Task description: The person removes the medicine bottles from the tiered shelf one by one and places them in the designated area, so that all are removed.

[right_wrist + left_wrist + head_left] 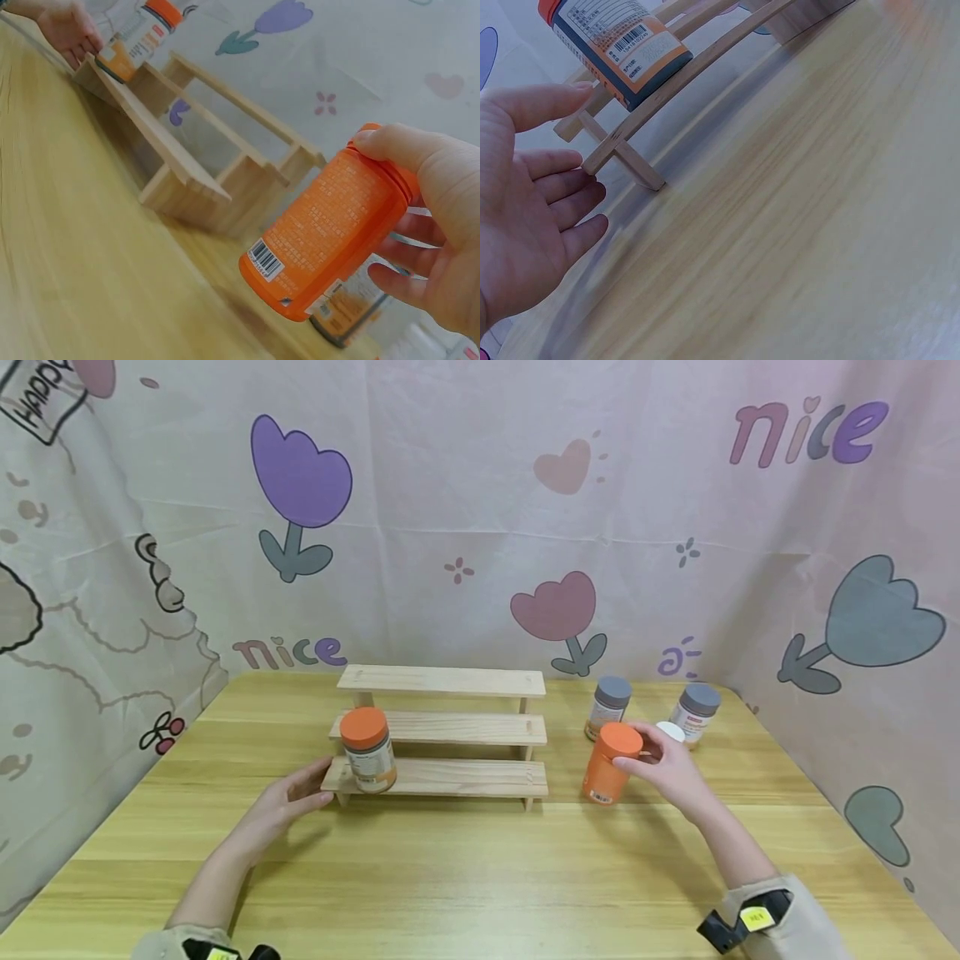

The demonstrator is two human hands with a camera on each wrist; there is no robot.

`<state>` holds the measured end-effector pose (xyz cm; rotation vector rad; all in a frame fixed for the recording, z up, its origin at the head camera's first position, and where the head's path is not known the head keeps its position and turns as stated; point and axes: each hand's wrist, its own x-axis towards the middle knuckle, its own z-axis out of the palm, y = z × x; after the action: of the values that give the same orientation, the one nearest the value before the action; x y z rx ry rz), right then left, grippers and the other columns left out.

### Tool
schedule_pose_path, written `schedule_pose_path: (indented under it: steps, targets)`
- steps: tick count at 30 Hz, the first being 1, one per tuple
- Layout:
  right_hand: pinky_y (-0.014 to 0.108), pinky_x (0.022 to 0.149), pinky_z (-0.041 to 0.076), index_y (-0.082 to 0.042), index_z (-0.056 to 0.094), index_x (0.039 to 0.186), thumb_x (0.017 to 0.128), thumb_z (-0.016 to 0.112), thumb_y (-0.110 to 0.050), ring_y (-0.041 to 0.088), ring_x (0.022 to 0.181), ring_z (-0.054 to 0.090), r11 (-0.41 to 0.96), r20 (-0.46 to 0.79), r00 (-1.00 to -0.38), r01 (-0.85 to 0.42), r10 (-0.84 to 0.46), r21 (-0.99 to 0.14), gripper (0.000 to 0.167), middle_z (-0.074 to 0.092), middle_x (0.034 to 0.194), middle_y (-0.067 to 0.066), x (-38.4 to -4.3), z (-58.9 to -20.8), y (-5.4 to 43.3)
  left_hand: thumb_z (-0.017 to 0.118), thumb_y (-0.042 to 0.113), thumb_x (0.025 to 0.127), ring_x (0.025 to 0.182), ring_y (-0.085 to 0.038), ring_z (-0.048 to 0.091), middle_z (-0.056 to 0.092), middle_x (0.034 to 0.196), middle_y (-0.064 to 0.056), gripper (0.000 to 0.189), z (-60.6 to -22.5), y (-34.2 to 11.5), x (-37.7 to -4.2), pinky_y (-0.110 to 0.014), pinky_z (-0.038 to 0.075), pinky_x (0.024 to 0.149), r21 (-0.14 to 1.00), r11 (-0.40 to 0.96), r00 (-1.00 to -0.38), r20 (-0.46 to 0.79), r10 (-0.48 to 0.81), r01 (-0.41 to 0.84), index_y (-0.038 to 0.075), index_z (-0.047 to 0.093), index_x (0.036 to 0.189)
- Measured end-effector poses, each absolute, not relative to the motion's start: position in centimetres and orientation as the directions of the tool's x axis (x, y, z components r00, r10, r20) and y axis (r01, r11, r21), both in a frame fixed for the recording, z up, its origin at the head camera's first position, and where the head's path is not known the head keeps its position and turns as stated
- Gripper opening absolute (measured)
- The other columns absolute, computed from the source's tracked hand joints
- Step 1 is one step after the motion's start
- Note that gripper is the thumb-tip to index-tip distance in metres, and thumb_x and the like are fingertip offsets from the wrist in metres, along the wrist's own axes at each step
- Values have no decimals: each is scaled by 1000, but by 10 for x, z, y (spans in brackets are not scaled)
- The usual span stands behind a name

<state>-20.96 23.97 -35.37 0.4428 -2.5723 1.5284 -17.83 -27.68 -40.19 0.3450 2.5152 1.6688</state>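
Observation:
My right hand [667, 767] grips an all-orange bottle [604, 768] near its lid, thumb on one side and fingers on the other. The bottle leans slightly, right of the stand; I cannot tell whether its base touches the table. A three-tier wooden stand [465, 777] is in the middle. On the left part of its lowest step stands an orange-lidded bottle [371, 762], its label and barcode showing in the left wrist view. At that step's left end is my left hand [281, 802], thumb apart from loosely bent fingers, the fingertips [585, 180] at the step's end.
Two grey-lidded bottles [609, 703] [697, 708] stand at the table's back right. Between them and my right hand shows a white lid [670, 732], mostly hidden. A printed cloth [450, 485] hangs behind the wooden table [450, 885] and along its sides.

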Motion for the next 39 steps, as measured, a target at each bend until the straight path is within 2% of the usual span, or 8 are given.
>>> schedule_pose_path:
  steps: [5, 11, 16, 18, 20, 22, 27, 39]
  targets:
    - [13, 81, 45, 5, 44, 130, 84, 68, -12, -6, 95, 51, 479, 224, -963, -268, -149, -836, 55, 53, 121, 23, -206, -356, 250, 54, 21, 94, 133, -41, 23, 24, 146, -28, 66, -403, -276, -180, -36, 32, 102, 920, 368, -968, 38, 248, 131, -6, 21, 144]
    - [14, 80, 45, 5, 43, 131, 85, 68, -13, -6, 94, 51, 517, 204, -970, -242, -130, -821, 56, 53, 121, 24, -203, -358, 259, 54, 21, 94, 133, -41, 22, 23, 146, -28, 66, -403, -277, -182, -11, 32, 91, 922, 364, -967, 38, 252, 131, -6, 21, 144]
    - [16, 79, 45, 5, 42, 132, 85, 68, -13, 2, 96, 53, 536, 183, -976, -219, -120, -815, 57, 52, 121, 24, -204, -361, 263, 55, 22, 94, 133, -41, 23, 24, 146, -28, 66, -403, -277, -181, -21, 33, 98, 914, 381, -968, 40, 247, 135, -6, 22, 144]
    - [15, 79, 45, 5, 41, 133, 85, 68, -15, 13, 101, 55, 547, 170, -978, -208, -119, -811, 58, 52, 122, 24, -205, -362, 265, 55, 22, 94, 133, -41, 23, 24, 146, -28, 66, -402, -277, -181, -18, 33, 96, 916, 378, -969, 38, 246, 132, -6, 22, 144]
    - [15, 79, 45, 4, 40, 133, 86, 68, -17, 15, 103, 54, 554, 160, -980, -198, -116, -809, 59, 51, 123, 24, -206, -362, 266, 55, 22, 93, 133, -41, 22, 24, 146, -28, 66, -401, -277, -182, -12, 33, 92, 920, 368, -968, 38, 250, 131, -6, 22, 144]
    - [14, 79, 44, 4, 39, 134, 86, 67, -17, 13, 102, 53, 555, 159, -981, -196, -115, -808, 59, 51, 124, 24, -206, -362, 267, 54, 21, 94, 133, -42, 22, 23, 146, -28, 66, -401, -277, -182, -9, 32, 90, 925, 357, -966, 40, 256, 133, -7, 21, 144]
    - [14, 80, 44, 5, 41, 131, 85, 68, -14, -6, 94, 50, 538, 180, -977, -212, -113, -816, 57, 51, 122, 24, -207, -362, 268, 53, 19, 94, 133, -42, 20, 22, 146, -29, 66, -399, -277, -182, -6, 31, 87, 929, 338, -960, 54, 274, 149, -9, 20, 143]
    - [13, 80, 44, 4, 41, 132, 85, 68, -15, -6, 93, 50, 546, 171, -979, -203, -109, -813, 58, 51, 123, 23, -207, -363, 268, 51, 16, 95, 133, -43, 18, 22, 147, -28, 63, -400, -282, -180, -7, 31, 88, 943, 288, -951, 81, 297, 170, -10, 20, 143]
